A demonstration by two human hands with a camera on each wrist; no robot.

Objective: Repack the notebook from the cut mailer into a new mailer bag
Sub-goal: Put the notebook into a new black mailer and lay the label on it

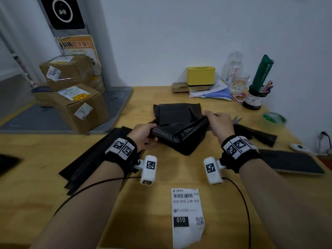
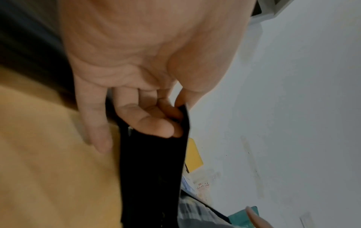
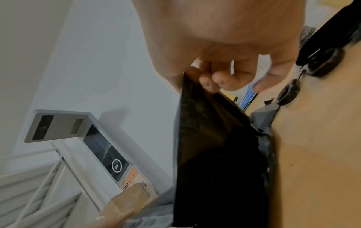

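Wooden desk (image 1: 45, 177) against a white wall, both hands on a mailer at mid-desk.

Nearest, a white printed shipping label (image 1: 187, 215). Beyond it the left hand (image 1: 143, 134) and right hand (image 1: 220, 124) each pinch an end of a crumpled black plastic mailer bag (image 1: 179, 126), fingers curled on its edge. Notebook not discernible. Farther back, a yellow tissue box (image 1: 200, 75).

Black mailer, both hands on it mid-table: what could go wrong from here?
1. The left hand and right hand only pinch thin edges of the black mailer; the film could slip or tear if they pull apart hard.
2. A stack of black bags lies right beside it, same colour, so cut and new bags could get mixed up.
3. The shipping label lies loose under the forearms and could be swept off the table.
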